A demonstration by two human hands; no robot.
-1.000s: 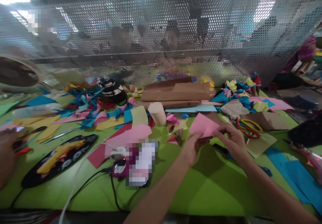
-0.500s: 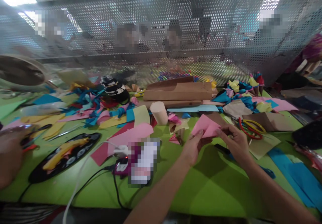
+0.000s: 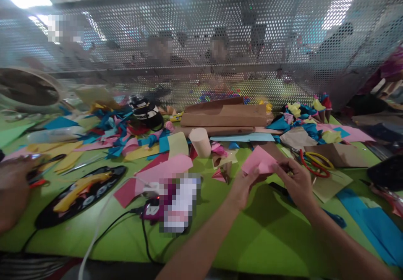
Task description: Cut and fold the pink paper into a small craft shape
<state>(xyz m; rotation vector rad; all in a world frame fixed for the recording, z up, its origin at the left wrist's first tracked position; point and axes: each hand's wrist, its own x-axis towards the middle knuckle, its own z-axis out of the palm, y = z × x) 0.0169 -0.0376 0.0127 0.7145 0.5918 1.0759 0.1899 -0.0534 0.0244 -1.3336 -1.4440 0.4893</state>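
A small sheet of pink paper (image 3: 258, 160) is held above the green table (image 3: 252, 246), its top corner pointing up. My left hand (image 3: 244, 184) pinches its lower left part, thumb in front and fingers behind. At the right edge, my right hand (image 3: 293, 180) grips the paper between thumb and fingertips. Beneath my right hand lies a dark-ended tool with a blue handle (image 3: 335, 218), partly covered by the hand. Left of my hands stands a small folded pink and brown paper piece (image 3: 221, 174). Scissors with red and yellow handles (image 3: 317, 162) rest beyond my right hand.
A phone (image 3: 181, 204) lies by a purple power strip (image 3: 153, 209) with cables. A black tray (image 3: 82, 196) holds a yellow tool. Another person's hand (image 3: 14, 194) is at far left. Brown paper (image 3: 223, 115), a roll (image 3: 200, 142) and a perforated screen (image 3: 195, 15) stand behind.
My left thumb has shifted slightly right and down along the pink paper, which is tilted a little differently. Both hands keep their hold.
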